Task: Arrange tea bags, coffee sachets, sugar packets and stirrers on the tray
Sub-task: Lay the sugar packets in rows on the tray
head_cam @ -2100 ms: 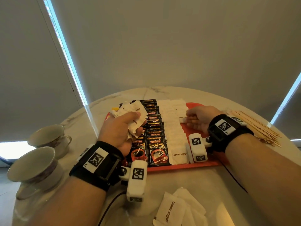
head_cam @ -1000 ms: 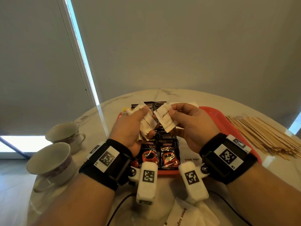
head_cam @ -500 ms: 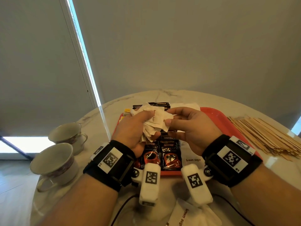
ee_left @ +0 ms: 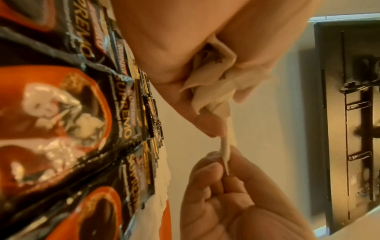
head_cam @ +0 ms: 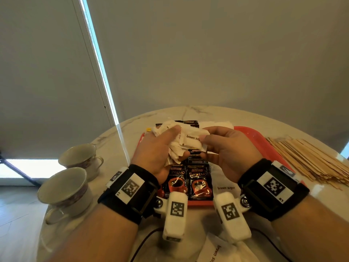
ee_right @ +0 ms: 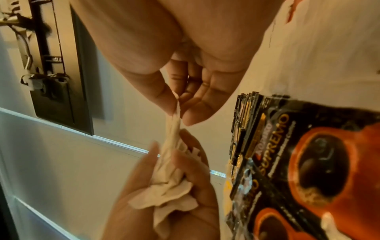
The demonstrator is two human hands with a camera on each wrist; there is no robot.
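Observation:
My left hand (head_cam: 179, 142) grips a crumpled bunch of white sugar packets (head_cam: 174, 150) above the red tray (head_cam: 251, 133). My right hand (head_cam: 204, 146) pinches the edge of one "brown sugar" packet (head_cam: 192, 138) that still touches the bunch. The left wrist view shows the bunch (ee_left: 209, 84) in the palm and the pinched packet (ee_left: 225, 155). In the right wrist view thumb and forefinger pinch that packet (ee_right: 176, 113). Black coffee sachets (head_cam: 188, 178) lie in two overlapping rows on the tray, with a row of sugar packets (head_cam: 224, 187) beside them. Wooden stirrers (head_cam: 311, 159) lie on the table to the right.
Two cups (head_cam: 62, 188) (head_cam: 79, 156) stand on the round marble table's left edge. Loose sugar packets (head_cam: 217, 250) lie on the table near me, in front of the tray. The tray's right part is bare red.
My right hand left the sugar row on the tray, rose to the left hand's bunch and took hold of one packet. The packet is now drawn out sideways to the right.

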